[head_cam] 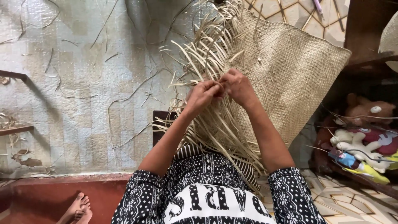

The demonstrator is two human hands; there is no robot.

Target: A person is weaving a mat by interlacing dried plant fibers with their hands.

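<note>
The person sits with a half-woven straw mat (286, 70) spread over the lap and out across the floor (83, 103), its finished weave reaching toward the far right and its loose strips (207, 58) fanning out on the left edge. Both hands meet at that ragged edge, right where weave gives way to loose ends. The left hand (202, 94) has its fingers pinched tight on a strip, and the right hand (239, 85) presses close against it, fingers curled narrow around the same bunch of strips. Stray strands litter the floor to the left. Stuffed toys (365, 132) lie heaped beside the mat's right edge.
</note>
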